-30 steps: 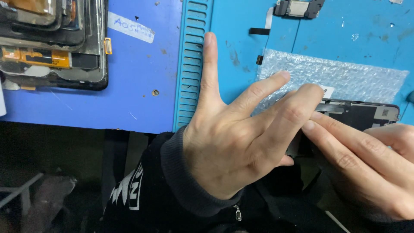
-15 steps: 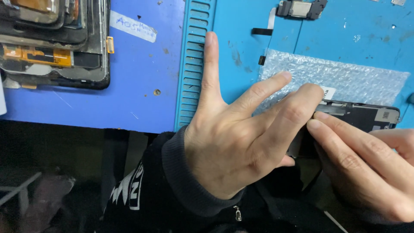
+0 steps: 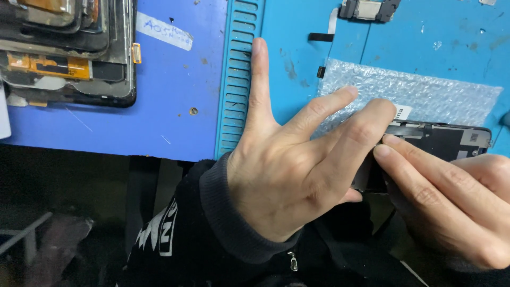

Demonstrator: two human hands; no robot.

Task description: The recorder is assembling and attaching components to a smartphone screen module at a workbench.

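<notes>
Blue mats cover the bench (image 3: 175, 106): a darker blue one on the left and a lighter one (image 3: 446, 48) on the right, with a ribbed strip (image 3: 234, 79) between them. At the top left corner lies a pile of old phone screens (image 3: 69, 48), some with orange flex parts. A white label (image 3: 163, 31) is stuck on the darker mat near the pile. On the lighter mat lies a bubble bag (image 3: 425, 95), and above it, at the top edge, a small grey part (image 3: 369, 8) with a thin cable.

A black phone screen (image 3: 451, 141) is at the near edge of the bench, partly over the bubble bag. The left hand (image 3: 297, 165) is spread wide, one finger pointing up along the ribbed strip, and two fingers bent over the left end of the screen, gripping it. The right hand (image 3: 451, 196) comes from the right side; its fingertips (image 3: 385, 146) press on the same end of the screen, just beside the left fingers. Dark sleeves cover both wrists.
</notes>
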